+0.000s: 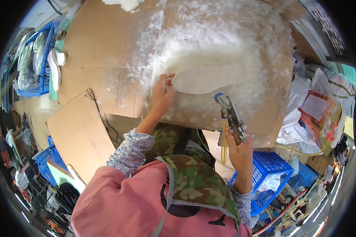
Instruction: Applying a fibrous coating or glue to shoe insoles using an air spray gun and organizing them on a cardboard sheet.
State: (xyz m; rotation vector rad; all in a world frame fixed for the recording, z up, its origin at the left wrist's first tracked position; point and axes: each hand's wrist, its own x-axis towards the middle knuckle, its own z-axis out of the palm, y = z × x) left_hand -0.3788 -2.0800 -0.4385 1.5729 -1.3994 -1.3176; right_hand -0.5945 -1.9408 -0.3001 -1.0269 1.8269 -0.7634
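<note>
OK, white insole (pixel 207 79) is being pinned by its heel end w/ left hand (pixel 162 94) fingers on cardboard-covered table (pixel 103 51), amid white overspray. Spray gun (pixel 233 118) is being gripped in right hand (pixel 239 148), nozzle near insole.

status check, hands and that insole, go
Left hand pinching insole heel on the cardboard. Right hand gripping spray gun, nozzle near insole. Nothing between.

White insole (pixel 207 79) flat on cardboard, metal spray gun (pixel 232 117) upright
</note>
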